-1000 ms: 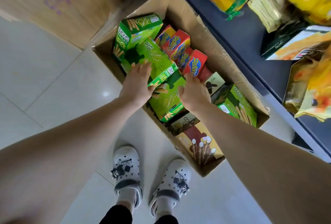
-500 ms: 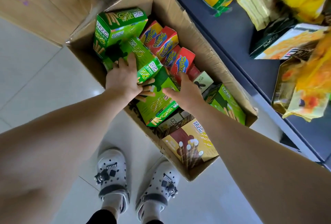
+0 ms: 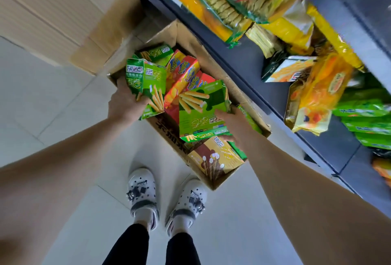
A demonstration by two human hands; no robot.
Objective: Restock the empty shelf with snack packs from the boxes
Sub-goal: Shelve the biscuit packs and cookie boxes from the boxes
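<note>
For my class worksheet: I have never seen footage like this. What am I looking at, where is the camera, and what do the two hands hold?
There is no machine: a person wears a camera on the head, looking down at their own arms and white shoes. The left hand grips a green snack box; the right hand grips a second green box. Both are held above an open cardboard carton on the floor, which holds red boxes and a tan box. On the right stands a dark shelf with snack bags.
</note>
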